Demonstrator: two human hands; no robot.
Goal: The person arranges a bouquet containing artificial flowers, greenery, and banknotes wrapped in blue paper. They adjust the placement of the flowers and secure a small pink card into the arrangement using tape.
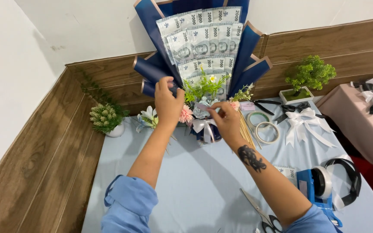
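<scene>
Bouquet (203, 51) of fanned banknotes in dark blue wrapping paper stands upright at the far edge of the table (195, 190), leaning against the white wall and wooden panelling, with green sprigs and small pink and white flowers at its base and a white ribbon bow (204, 126) tied at the stem. At far left, a small white pot of pale green flowers (105, 118) sits in the table corner, apart from the bouquet. A loose white lily (148, 116) lies just beside the bouquet's left side. Left hand (168, 103) is raised against the lower left fold of the blue wrapping, fingers curled closed onto its edge. Right hand (226, 118) is at the bouquet's base, just right of the bow, thumb and forefinger pinched on a small pale piece (203, 108) among the flowers; what that piece is cannot be told. Both forearms show rolled blue sleeves, the right one bearing a dark tattoo. Thin wooden sticks (246, 131) lie directly right of the right hand. Two rolls of clear tape (267, 132) rest beyond them, next to a large white bow (305, 123) and black scissors (266, 105). A small potted green plant (309, 75) stands behind these. Nearer the viewer, a second pair of scissors (262, 213) and a blue tape dispenser (320, 190) lie on the right of the cloth.
</scene>
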